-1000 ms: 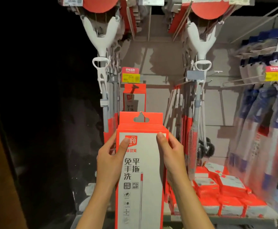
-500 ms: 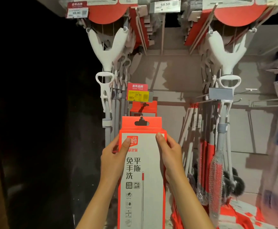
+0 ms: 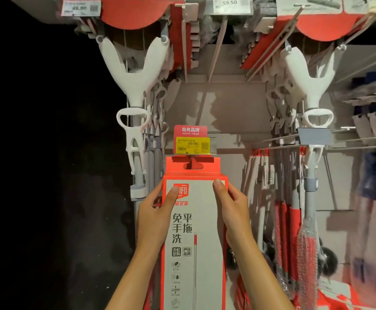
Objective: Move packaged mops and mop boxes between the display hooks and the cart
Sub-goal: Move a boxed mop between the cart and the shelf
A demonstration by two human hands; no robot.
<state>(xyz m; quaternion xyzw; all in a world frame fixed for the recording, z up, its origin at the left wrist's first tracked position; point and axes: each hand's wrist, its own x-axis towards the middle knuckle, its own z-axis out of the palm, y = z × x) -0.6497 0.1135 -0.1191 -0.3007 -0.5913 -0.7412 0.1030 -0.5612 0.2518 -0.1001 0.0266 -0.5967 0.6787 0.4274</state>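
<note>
A tall red and grey mop box (image 3: 193,253) stands upright in front of me, its red hang tab just under a yellow price tag (image 3: 192,145) on a display hook. My left hand (image 3: 154,217) grips the box's left edge near the top, thumb on the front. My right hand (image 3: 233,211) grips the right edge the same way. Another red box shows through the tab's slot behind it. The cart is out of view.
White-handled mops (image 3: 135,130) hang left of the box, and more mops (image 3: 310,153) hang to the right. Bare hook rods (image 3: 350,139) stick out at right. Red packs (image 3: 330,294) lie low at right. The left side is dark.
The box has risen toward the hook, its tab now right below the yellow price tag. Both hands keep the same grip. My view has tilted upward.
</note>
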